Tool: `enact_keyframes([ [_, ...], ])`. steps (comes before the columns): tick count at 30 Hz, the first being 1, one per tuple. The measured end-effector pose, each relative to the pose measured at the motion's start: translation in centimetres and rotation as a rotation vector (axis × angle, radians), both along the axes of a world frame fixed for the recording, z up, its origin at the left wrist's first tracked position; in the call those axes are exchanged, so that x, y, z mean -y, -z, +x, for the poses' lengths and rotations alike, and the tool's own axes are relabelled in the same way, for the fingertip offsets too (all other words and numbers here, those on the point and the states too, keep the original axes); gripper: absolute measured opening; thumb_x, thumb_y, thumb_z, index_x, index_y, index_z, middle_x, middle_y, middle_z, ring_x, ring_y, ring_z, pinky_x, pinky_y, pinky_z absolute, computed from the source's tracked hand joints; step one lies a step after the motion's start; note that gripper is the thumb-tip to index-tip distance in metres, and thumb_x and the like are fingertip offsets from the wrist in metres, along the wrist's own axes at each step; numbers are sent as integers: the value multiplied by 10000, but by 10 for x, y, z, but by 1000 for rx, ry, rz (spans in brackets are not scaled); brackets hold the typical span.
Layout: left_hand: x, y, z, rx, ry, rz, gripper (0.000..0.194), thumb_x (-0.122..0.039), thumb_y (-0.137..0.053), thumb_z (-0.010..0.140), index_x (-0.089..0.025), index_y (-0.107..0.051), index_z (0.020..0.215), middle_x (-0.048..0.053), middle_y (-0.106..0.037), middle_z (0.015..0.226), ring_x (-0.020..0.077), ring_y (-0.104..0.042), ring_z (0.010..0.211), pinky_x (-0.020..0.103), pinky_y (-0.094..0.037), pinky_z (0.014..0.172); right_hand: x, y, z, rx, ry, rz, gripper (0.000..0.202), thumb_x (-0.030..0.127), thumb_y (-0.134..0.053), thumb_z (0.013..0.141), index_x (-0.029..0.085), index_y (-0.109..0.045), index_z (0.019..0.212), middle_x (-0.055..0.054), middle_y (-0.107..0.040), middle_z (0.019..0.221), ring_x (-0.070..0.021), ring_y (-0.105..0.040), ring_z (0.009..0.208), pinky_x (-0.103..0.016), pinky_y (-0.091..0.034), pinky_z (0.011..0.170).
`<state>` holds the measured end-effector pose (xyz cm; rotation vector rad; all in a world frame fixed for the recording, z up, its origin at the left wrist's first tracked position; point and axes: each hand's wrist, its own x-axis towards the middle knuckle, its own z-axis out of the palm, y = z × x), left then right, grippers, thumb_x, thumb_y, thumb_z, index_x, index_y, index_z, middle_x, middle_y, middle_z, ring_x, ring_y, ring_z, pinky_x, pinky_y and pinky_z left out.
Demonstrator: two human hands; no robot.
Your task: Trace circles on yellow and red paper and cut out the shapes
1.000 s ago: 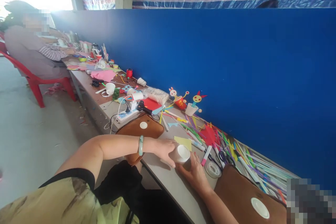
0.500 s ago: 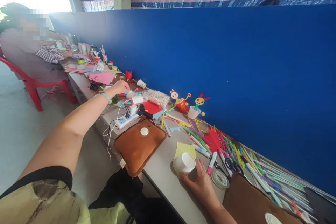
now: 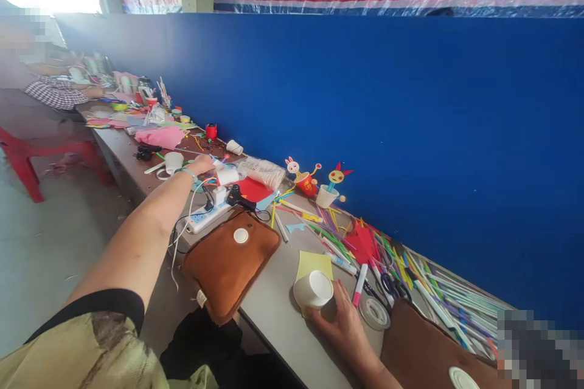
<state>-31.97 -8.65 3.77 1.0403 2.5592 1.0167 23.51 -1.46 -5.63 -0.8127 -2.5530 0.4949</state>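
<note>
My right hand (image 3: 340,319) is curved around the right side of a white paper cup (image 3: 314,290), thumb and fingers against it. Under the cup lies a yellow-green paper square (image 3: 314,262) on the grey table. My left arm stretches far out over the table, and my left hand (image 3: 201,165) is beside a white cup (image 3: 227,175) lying near the power strip. Its fingers are small and partly hidden, so what they hold, if anything, cannot be made out.
A brown pouch (image 3: 232,264) lies between my arms, beside a power strip (image 3: 207,216) with cables and a black glue gun (image 3: 241,197). Two decorated cups (image 3: 327,196) stand by the blue partition (image 3: 410,134). Pipe cleaners, scissors (image 3: 396,285) and tape (image 3: 375,313) lie right. A person sits far left.
The view has shifted a little to the right. My left hand has moved lower and closer to the cups and blue paper pieces near the power strip. My right hand stays at its cup.
</note>
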Motion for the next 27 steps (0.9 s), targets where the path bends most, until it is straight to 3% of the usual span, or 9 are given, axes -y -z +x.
enact_keyframes([
  [5,-5,-16,3,-221,-18,71,324,-181,-554,903,-103,-688,1188,106,-746,1086,215,-697,909,302,-539,826,1,-2,1,-6,-9,-5,418,488,-635,799,208,-614,1109,-95,-715,1035,-302,-681,1002,-441,-566,855],
  [10,0,-36,6,-446,109,124,375,-181,-513,902,-194,-720,1214,75,-690,1303,246,-609,1222,325,-409,1094,4,-8,0,-20,-11,-21,436,508,-638,791,215,-630,1113,-90,-717,1014,-295,-684,968,-439,-566,866],
  [17,1,-28,-1,-511,178,52,410,-135,-466,878,-175,-746,1175,79,-706,1284,233,-635,1199,307,-418,1086,4,-9,-1,4,-13,-50,459,506,-639,785,215,-622,1140,-93,-721,1056,-314,-665,1058,-538,-440,1091],
  [22,-5,-22,-7,-498,211,13,378,-117,-504,807,-177,-786,1051,81,-756,1152,239,-690,1077,277,-485,977,5,-12,-2,23,12,-60,482,523,-638,773,211,-623,1140,-93,-709,1055,-315,-655,1065,-505,-488,1028],
  [27,1,-28,-6,-510,171,61,398,-178,-551,791,-170,-736,1143,84,-691,1279,221,-645,1149,257,-449,1032,6,-13,-2,3,0,-54,468,536,-645,769,214,-623,1107,-90,-710,1015,-316,-654,1036,-497,-511,984],
])
